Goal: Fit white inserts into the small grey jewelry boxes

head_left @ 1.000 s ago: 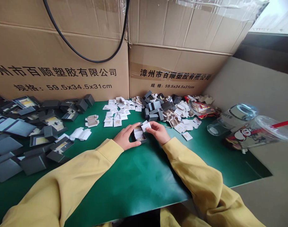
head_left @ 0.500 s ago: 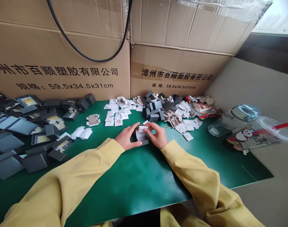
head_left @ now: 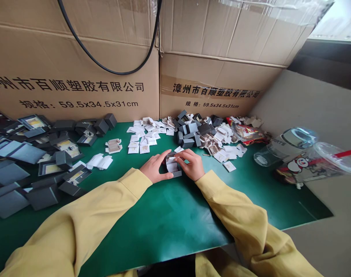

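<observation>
One held box (head_left: 176, 174), two cups (head_left: 301, 164), one cable (head_left: 120, 73) show.

Landmark: the right-hand cardboard carton (head_left: 216, 71), printed "59.5x34.5x31cm". Directly left of it stands a matching carton (head_left: 62, 71). A black cable (head_left: 120, 73) hangs looped to its upper left. Before its right end lies a red printed wrapper (head_left: 247, 132); farther right, a clear plastic cup (head_left: 275, 150) and a cartoon-printed plastic cup (head_left: 316, 163) with a red straw (head_left: 348, 152).

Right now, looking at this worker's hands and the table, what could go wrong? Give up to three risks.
The left hand cups the dark box; its pale insert might crease under the right hand.
Loose white pieces lie just beyond and could scatter if bumped.
The plastic cup on the right could tip if knocked.
</observation>
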Motion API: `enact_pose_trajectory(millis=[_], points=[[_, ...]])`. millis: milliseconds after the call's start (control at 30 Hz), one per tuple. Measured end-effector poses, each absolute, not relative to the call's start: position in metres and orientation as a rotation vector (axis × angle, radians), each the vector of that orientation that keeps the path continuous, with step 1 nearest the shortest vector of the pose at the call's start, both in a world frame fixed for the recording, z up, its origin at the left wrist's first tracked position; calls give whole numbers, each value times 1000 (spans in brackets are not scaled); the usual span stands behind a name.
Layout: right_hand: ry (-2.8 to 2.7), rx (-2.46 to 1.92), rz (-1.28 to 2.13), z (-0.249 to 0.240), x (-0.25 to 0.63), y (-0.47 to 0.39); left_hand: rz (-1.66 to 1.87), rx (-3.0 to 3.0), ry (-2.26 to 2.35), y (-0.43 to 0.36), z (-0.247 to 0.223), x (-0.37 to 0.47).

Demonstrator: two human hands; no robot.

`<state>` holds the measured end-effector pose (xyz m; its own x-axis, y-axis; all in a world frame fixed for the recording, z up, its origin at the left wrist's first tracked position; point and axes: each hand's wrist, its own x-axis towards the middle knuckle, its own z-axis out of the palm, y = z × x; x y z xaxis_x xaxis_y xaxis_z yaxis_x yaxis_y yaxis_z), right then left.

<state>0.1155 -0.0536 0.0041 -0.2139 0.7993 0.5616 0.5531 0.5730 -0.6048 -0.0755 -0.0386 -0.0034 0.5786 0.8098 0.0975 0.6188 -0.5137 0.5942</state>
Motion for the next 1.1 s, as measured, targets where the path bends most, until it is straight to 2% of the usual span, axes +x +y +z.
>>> enact_pose_trajectory(millis=[267,533,1100], points=[[-2008,-1083,308,-2,114,-53,568,2326,1154,-41,-7,-75],[-2046,-1089,79,-3,116,-48,560,2328,1173,-44,-4,-74],[-1969,-1202,145,-8,114,-48,567,2412,1085,-46,-6,-74]])
